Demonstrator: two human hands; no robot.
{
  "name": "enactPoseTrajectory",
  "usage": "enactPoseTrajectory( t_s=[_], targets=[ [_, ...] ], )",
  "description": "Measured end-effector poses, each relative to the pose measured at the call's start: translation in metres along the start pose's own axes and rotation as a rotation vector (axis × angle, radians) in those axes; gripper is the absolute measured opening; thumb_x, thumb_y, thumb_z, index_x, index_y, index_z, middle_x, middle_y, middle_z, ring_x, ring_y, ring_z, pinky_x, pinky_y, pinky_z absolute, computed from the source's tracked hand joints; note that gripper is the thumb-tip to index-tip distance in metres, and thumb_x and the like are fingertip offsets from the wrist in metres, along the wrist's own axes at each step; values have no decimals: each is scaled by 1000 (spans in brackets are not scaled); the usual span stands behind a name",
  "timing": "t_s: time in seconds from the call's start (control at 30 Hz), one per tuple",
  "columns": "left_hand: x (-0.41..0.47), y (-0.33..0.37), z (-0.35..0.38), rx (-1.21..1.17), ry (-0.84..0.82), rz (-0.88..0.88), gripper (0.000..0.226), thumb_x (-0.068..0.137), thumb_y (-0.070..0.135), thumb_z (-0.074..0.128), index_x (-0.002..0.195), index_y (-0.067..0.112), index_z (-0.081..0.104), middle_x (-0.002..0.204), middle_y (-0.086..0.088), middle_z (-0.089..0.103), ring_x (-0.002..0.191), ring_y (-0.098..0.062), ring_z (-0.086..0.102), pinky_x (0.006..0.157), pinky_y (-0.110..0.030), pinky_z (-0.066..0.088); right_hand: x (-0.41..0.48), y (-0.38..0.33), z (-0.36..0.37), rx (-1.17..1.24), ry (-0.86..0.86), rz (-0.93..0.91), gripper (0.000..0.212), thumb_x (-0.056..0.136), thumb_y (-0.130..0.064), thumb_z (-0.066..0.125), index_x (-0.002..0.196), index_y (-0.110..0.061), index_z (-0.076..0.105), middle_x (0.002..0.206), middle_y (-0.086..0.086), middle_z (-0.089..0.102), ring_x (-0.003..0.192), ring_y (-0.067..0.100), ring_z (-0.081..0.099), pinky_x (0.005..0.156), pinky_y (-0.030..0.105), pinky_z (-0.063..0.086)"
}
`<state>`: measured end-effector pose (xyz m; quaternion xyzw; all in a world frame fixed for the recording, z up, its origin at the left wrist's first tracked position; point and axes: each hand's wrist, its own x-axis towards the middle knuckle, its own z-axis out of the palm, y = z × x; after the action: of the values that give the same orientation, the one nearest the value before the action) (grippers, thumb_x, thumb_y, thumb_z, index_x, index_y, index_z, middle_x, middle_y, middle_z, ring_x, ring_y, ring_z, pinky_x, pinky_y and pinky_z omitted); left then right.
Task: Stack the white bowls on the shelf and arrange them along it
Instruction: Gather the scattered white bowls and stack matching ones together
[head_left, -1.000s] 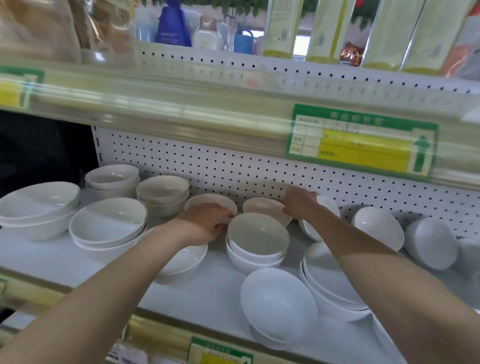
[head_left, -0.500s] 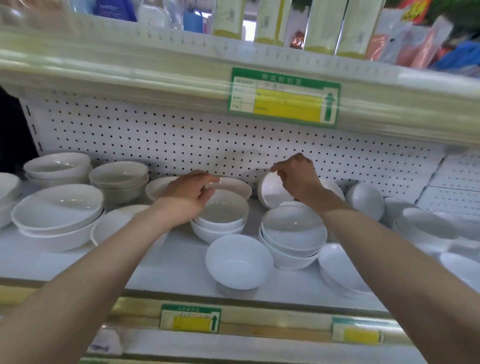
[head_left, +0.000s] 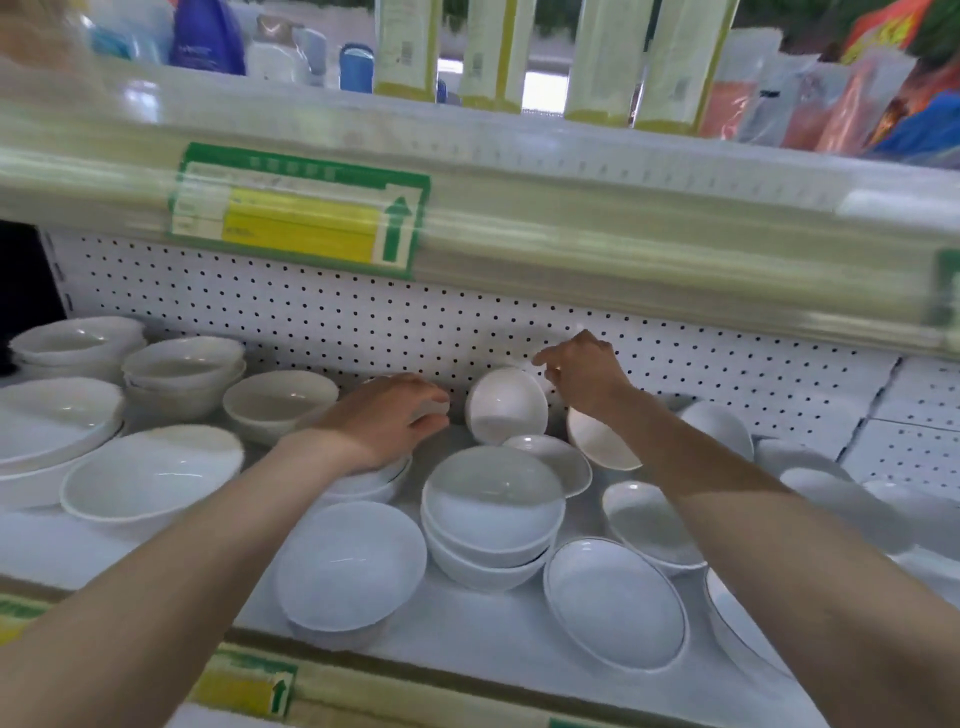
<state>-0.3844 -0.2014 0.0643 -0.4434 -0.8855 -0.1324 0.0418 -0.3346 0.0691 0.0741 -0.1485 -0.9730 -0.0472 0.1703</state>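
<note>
view: head
white bowls (head_left: 493, 499): spread over shelf (head_left: 493, 644), some stacked, several loose on the right
left hand (head_left: 384, 421): palm down, reaching far, fingers curled on rim of bowl stack (head_left: 374, 480), likely steadying it
right hand (head_left: 582, 379): raised by pegboard (head_left: 311, 322), just above tilted bowl (head_left: 506, 408); cannot tell its grip

Bare left grip (head_left: 387, 418), bare right grip (head_left: 582, 382), bare forearms (head_left: 182, 545)
</note>
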Motion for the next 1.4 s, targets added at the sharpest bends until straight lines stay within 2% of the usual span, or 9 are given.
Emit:
enactPoseTrajectory(
  t_s=[0.2, 0.43, 0.57, 0.77, 0.93, 1.03, 1.23, 1.3, 1.4],
  targets=[
    [-5, 11, 5, 83, -23, -170, 40, 100, 40, 48, 132, 18, 56, 139, -5, 55, 128, -26, 49, 102, -37, 39, 21, -9, 28, -96, -113, 6, 29, 99, -16, 45, 123, -22, 60, 120, 9, 60, 119, 27, 48, 97, 40, 35],
    [-12, 20, 11, 109, 9, -263, 47, 101, 40, 46, 143, 21, 47, 149, -3, 46, 137, -19, 40, 104, -24, 25, 25, -19, 42, -179, -8, 47, 24, 89, -5, 52, 105, -16, 67, 103, 6, 65, 103, 26, 57, 92, 38, 37],
    [-14, 22, 10, 113, 14, -267, 46, 102, 40, 45, 144, 20, 46, 152, -2, 43, 139, -16, 37, 104, -20, 21, 25, -25, 37, -192, -55, 85, 26, 85, -1, 50, 102, -13, 65, 92, 5, 60, 98, 24, 58, 79, 33, 36],
    [-13, 13, 11, 99, 11, -233, 50, 99, 50, 42, 141, 24, 51, 150, 5, 45, 139, -11, 36, 104, -18, 21, 20, -23, 45, -91, -220, 140, 20, 90, -5, 45, 100, -12, 61, 107, 8, 63, 102, 27, 58, 81, 36, 40],
    [-11, 9, 11, 111, -1, -205, 47, 100, 44, 47, 141, 23, 51, 148, 1, 46, 136, -15, 41, 103, -22, 26, 15, -18, 48, -26, -239, 168, 27, 90, -10, 48, 115, -11, 59, 121, 10, 60, 116, 30, 54, 103, 45, 37],
    [-8, 8, 13, 121, -6, -183, 44, 98, 43, 49, 137, 22, 54, 145, 0, 50, 132, -19, 46, 104, -27, 33, 7, -16, 42, -25, -182, 149, 21, 91, -9, 48, 106, -12, 63, 107, 7, 62, 108, 27, 55, 101, 44, 37],
    [-1, 17, 18, 54, 30, -85, 39, 98, 43, 48, 132, 27, 57, 142, 1, 53, 131, -20, 47, 104, -32, 38, -28, 0, 28, -146, 21, -13, 15, 84, -7, 54, 76, -18, 60, 61, 0, 41, 99, 30, 50, 86, 40, 39],
    [3, 23, 22, 27, 41, -47, 40, 98, 44, 48, 134, 29, 56, 142, 4, 52, 132, -18, 45, 107, -32, 37, -45, 6, 23, -173, 55, -38, 15, 85, -8, 55, 84, -19, 66, 67, 1, 53, 103, 29, 50, 87, 41, 39],
    [10, 39, 27, -6, 38, 4, 40, 98, 44, 48, 134, 29, 55, 141, 5, 52, 130, -19, 47, 106, -34, 38, -68, 20, 14, -205, 77, -38, 30, 90, -15, 55, 115, -27, 67, 98, 4, 69, 115, 28, 48, 93, 42, 35]
  ],
)
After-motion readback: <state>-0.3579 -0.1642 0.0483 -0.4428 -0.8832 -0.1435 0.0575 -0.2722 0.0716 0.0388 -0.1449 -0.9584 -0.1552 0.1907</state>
